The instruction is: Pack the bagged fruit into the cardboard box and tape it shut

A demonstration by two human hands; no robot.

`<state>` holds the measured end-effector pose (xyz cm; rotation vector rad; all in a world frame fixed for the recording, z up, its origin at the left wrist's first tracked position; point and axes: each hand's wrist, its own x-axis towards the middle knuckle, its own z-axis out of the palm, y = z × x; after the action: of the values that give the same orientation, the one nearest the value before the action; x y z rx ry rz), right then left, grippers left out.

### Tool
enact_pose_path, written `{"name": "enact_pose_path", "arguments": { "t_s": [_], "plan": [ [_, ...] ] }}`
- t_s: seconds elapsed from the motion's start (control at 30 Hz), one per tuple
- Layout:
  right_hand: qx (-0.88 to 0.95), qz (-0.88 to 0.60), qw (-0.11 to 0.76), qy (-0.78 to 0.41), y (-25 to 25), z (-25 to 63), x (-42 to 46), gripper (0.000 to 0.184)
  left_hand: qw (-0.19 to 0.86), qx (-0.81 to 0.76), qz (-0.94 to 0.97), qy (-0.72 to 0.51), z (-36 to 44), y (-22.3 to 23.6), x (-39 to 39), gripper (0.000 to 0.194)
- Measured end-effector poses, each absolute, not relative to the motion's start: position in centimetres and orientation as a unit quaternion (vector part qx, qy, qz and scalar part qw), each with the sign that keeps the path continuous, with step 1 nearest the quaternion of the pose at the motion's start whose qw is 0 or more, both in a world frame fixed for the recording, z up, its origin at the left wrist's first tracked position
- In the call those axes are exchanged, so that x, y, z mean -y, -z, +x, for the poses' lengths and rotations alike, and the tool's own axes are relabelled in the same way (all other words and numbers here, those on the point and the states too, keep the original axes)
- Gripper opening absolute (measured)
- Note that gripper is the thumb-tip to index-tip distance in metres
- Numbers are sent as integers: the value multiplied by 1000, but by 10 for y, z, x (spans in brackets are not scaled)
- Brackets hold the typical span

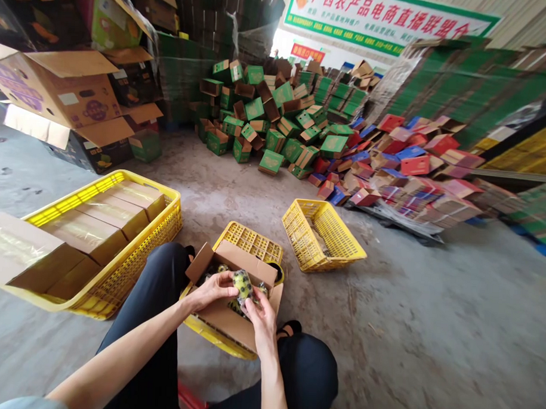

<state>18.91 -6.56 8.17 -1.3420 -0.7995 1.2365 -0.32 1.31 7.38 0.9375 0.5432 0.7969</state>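
Between my two hands is a yellow-green fruit [242, 283] in clear wrapping with dark spots; its exact kind is not plain. My left hand [212, 290] pinches it from the left side. The fingers of my right hand [261, 314] close on its lower right. Both hands are over an open cardboard box [224, 322] with its flaps up. Inside the box lie more wrapped pieces, partly hidden by my hands. Under the box is a yellow plastic crate [254, 242] between my legs.
At left, a large yellow crate [171, 225] holds several taped cardboard boxes [120, 208]. Another yellow basket [339, 230] stands ahead to the right. Behind are piles of green boxes [271, 161] and red and blue boxes [415, 166]. Large open cartons [75, 96] stand at far left.
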Motion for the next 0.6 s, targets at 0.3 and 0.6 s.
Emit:
{"name": "enact_pose_path", "arguments": {
  "t_s": [0.3, 0.6],
  "plan": [
    [364, -592, 501, -516, -95, 184, 68, 67, 790, -298, 388, -369, -1, -73, -10, 58],
    [383, -585, 515, -497, -91, 182, 67, 66, 737, -317, 457, -384, 0, -71, -12, 53]
  ]
}}
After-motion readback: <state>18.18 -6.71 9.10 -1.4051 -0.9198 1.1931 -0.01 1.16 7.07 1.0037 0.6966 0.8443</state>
